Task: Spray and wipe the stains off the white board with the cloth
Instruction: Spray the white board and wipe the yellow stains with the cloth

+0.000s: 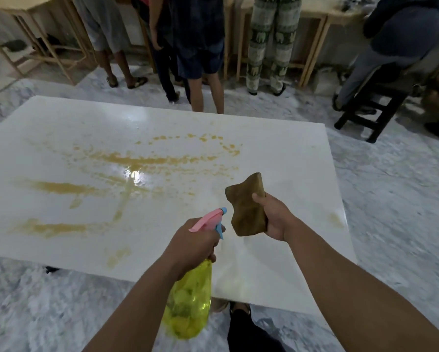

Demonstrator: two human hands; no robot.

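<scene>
The white board [277, 158] lies flat before me, smeared with yellow-brown stains [137, 161] across its left and middle. My left hand [195, 243] grips the neck of a yellow spray bottle [190, 301] with a pink and blue trigger head [210, 219], held above the board's near edge with the nozzle pointing away from me. My right hand [274, 217] holds a crumpled brown cloth [246, 204] in the air just right of the bottle, above the board's near right part. A small faint stain [336, 219] marks the right edge.
Several people stand past the board's far edge [205, 72], beside wooden tables [48, 34]. One person sits on a dark stool [373, 107] at the far right. Marble floor [396, 199] surrounds the board. My own leg and foot [241, 323] show below the near edge.
</scene>
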